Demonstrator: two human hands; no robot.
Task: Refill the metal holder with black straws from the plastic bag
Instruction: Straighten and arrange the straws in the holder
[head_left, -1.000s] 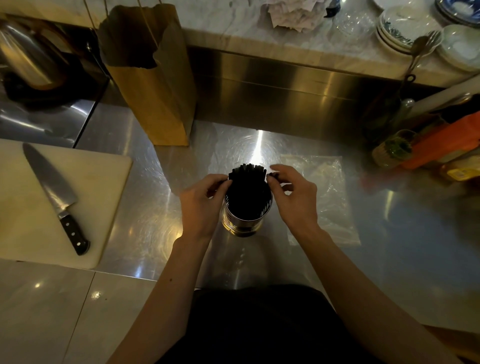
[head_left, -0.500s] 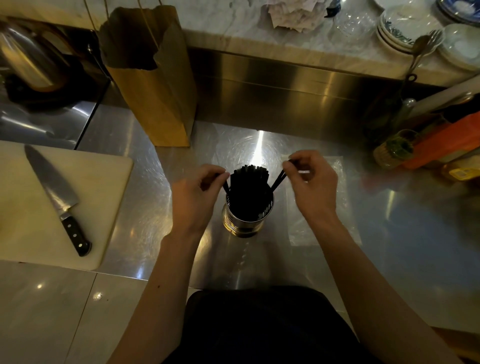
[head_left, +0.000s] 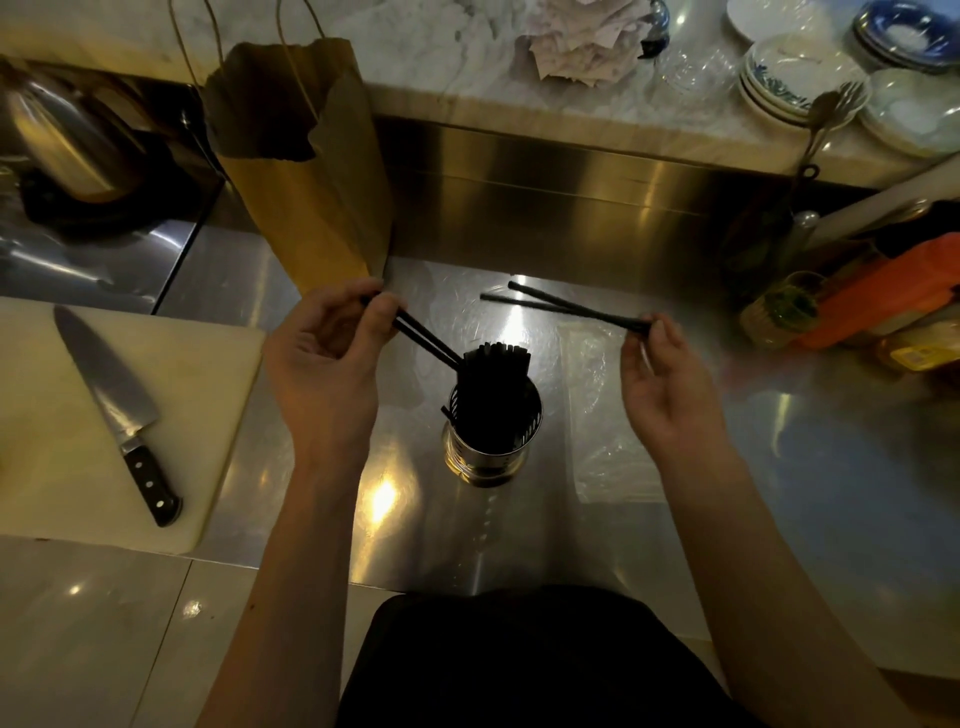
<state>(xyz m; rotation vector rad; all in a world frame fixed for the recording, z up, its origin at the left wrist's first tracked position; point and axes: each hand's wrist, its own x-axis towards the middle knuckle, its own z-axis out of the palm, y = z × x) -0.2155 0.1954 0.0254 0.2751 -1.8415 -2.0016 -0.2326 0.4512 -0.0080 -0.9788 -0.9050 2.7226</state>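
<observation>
Straws (head_left: 496, 358) pack the holder (head_left: 491, 441), upright on the table (head_left: 810, 467). At its 10 o'clock our left hand (head_left: 332, 358) has fingers (head_left: 376, 314) pinching a left pair (head_left: 426, 338) whose low ends touch the bundle. At 2 o'clock our right hand (head_left: 667, 389) pinches a right pair (head_left: 571, 309), held clear. Bag (head_left: 597, 415) lies flat at the holder's 3 o'clock, and a knife (head_left: 111, 400) on a board (head_left: 47, 415) at 9.

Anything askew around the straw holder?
Yes: a short black straw end appears to poke out through the left side of the metal holder, below its rim, instead of standing in the bundle. Holder upright, nothing spilled.
</observation>
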